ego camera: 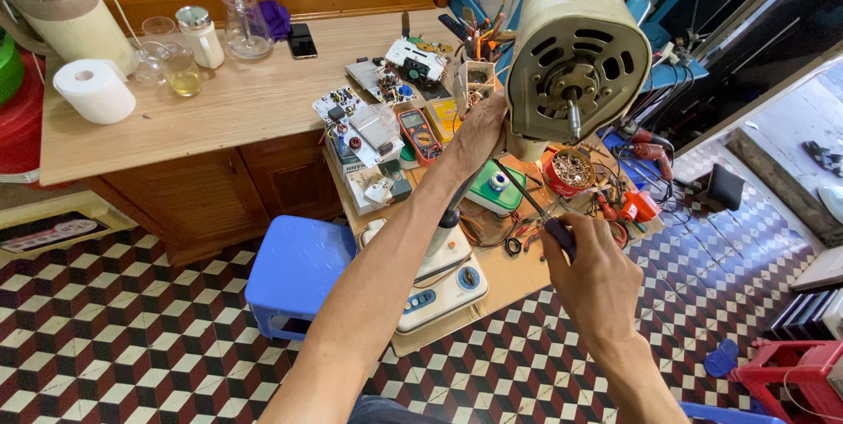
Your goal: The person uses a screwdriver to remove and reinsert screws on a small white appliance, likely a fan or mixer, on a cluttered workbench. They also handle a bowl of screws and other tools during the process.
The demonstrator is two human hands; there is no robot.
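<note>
**Fan motor held aloft, screwdriver angled under it**

L hand (pixel 479 132) grips the beige round metal fan motor housing (pixel 575 51) at its 8 o'clock edge, up in the air above the cluttered wooden table (pixel 518 275). R hand (pixel 590 279) has its fingers closed on the dark-handled screwdriver (pixel 537 211), shaft pointing to 11 o'clock toward the motor base. Risks, as I judge: tip slips off and jabs the L hand; one-hand hold lets the motor tilt or drop onto the red round tin of screws (pixel 571 171).

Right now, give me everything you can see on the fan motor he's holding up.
The fan motor is a round beige housing, plastic or painted metal by its look, with curved vent slots around a metal centre plate and a short shaft sticking out. It is held raised above the workbench, face tilted toward the camera. The left hand grips its lower left edge. The right hand holds a screwdriver whose shaft points up at the housing's underside; whether the tip touches is unclear.
</note>
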